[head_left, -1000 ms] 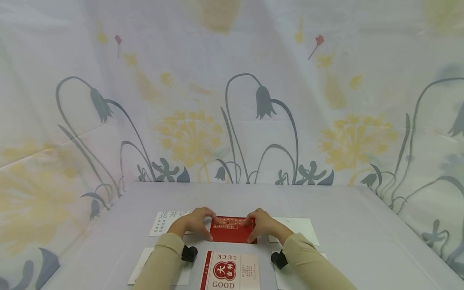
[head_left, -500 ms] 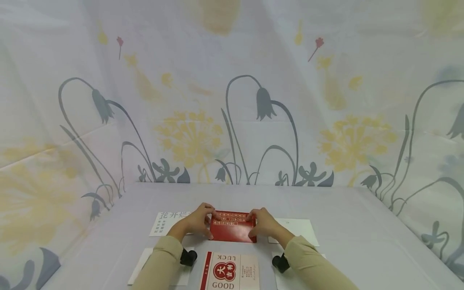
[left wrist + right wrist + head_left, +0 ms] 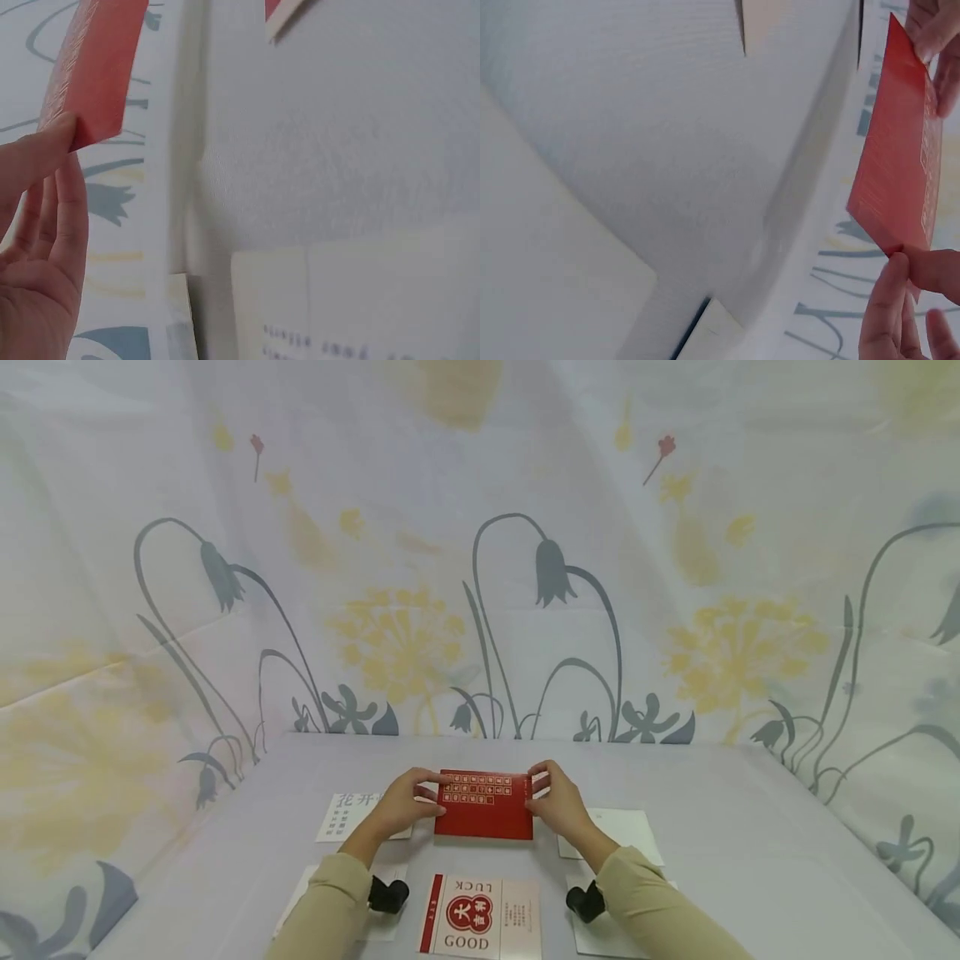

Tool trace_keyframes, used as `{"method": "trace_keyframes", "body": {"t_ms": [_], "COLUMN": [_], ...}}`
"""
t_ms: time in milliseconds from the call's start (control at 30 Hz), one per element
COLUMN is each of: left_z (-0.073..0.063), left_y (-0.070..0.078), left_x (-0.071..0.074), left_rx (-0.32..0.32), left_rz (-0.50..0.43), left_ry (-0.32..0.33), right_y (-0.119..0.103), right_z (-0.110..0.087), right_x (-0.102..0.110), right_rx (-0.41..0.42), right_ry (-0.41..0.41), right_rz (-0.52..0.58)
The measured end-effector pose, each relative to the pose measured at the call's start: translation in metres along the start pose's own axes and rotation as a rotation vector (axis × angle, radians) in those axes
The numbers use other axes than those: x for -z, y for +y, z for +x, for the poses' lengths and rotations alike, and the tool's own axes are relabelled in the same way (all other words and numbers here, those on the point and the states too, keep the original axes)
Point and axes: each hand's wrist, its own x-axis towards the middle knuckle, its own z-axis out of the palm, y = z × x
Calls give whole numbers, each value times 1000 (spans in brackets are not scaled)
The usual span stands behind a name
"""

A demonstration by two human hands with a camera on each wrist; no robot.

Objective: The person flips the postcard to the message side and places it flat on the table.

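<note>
A red card (image 3: pixel 483 820) with rows of gold characters is tilted up above the table, facing the head camera. My left hand (image 3: pixel 407 800) pinches its left edge, thumb on the near face and fingers behind. On the opposite edge, my right hand (image 3: pixel 561 803) pinches it in the same way. The left wrist view shows the card's corner (image 3: pixel 105 90) between thumb and fingers. Both hands appear on the card (image 3: pixel 892 150) in the right wrist view, with its lower edge off the table.
Closer to me lies a cream card (image 3: pixel 517 918) printed GOOD LUCK. A white card with grey characters (image 3: pixel 352 817) is at the left, a plain white one (image 3: pixel 626 833) at the right. Two more lie partly under my forearms. A flowered cloth (image 3: pixel 480 568) hangs behind the table.
Both hands have raised the red card off the table and tipped it more upright, its lower edge now higher in the head view. The other cards stay where they were.
</note>
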Motion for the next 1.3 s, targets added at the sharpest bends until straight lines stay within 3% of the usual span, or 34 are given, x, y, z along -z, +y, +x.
{"method": "trace_keyframes", "body": {"t_ms": [233, 433, 733, 1100, 1300], "left_z": [1, 1, 0, 1, -1], "left_y": [-1, -1, -6, -5, -5], "left_x": [-2, -2, -3, 0, 2], "left_rx": [15, 75, 151, 146, 170], "left_rz": [-110, -167, -217, -241, -217], "left_ry": [120, 162, 181, 161, 155], "right_y": [-3, -4, -3, -4, -3], "right_z": [2, 1, 3, 6, 5], "right_x": [4, 5, 4, 4, 2], "right_rx": [-40, -34, -68, -98, -124], "right_ry": [73, 84, 65, 49, 64], "right_rz": [88, 122, 177, 375, 406]}}
